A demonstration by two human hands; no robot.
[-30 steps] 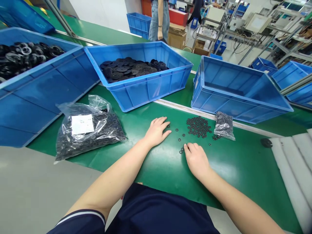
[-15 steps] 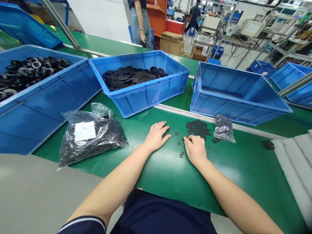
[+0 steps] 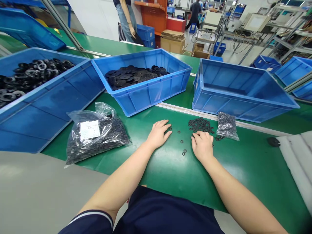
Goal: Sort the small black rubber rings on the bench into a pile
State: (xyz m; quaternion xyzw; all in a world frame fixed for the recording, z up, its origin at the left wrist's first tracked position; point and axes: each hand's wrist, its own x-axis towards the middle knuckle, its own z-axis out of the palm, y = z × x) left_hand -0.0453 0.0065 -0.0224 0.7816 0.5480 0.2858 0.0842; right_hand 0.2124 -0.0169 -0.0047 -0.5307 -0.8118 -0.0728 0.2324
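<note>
My left hand point(image 3: 158, 135) lies on the green table with its fingers spread, holding nothing that I can see. A small black ring point(image 3: 170, 128) is at its fingertips. Several more loose rings point(image 3: 181, 141) are scattered between my hands. At the near edge of a pile of small black rings point(image 3: 201, 124), my right hand point(image 3: 203, 146) has its fingers curled together; whatever may be under the fingertips is hidden. Just right of the pile lies a small clear bag of dark parts point(image 3: 226, 125). A larger labelled plastic bag of black rings point(image 3: 97, 138) rests to the left.
Along the back stand blue bins: one with black ring parts point(image 3: 48, 94), one with black discs point(image 3: 151, 94), and another point(image 3: 243, 105) at right. A notched black disc point(image 3: 273, 141) sits by white padding point(image 3: 298, 156). A person point(image 3: 126, 19) stands beyond the table.
My right hand has moved right, from among the loose rings to the pile's near edge. My left hand stays by its ring. The view has shifted slightly.
</note>
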